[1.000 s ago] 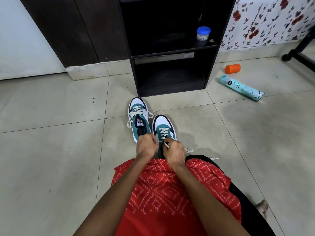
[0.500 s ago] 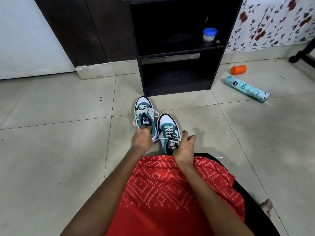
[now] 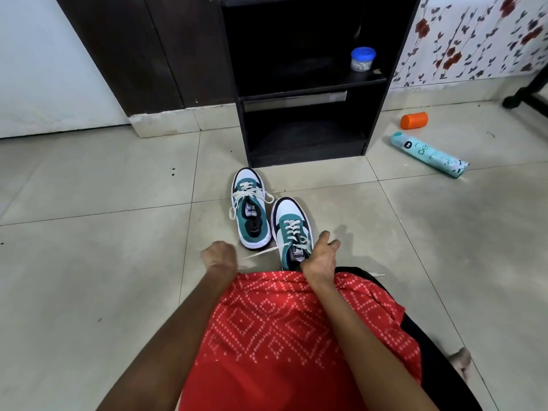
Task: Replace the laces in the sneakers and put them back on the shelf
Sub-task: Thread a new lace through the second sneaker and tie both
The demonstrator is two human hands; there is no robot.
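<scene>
- While my left hand (image 3: 219, 258) clenches the lace (image 3: 261, 253), the near sneaker (image 3: 292, 229) lies between my hands.
- My right hand (image 3: 321, 256), fingers relaxed, touches its side.
- Ahead, the other sneaker (image 3: 250, 209) lies before the shelf (image 3: 379, 114); a can (image 3: 430, 154) lies far right.

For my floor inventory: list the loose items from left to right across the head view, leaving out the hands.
Left to right: farther sneaker → nearer sneaker → blue-lidded jar → teal spray can.
</scene>
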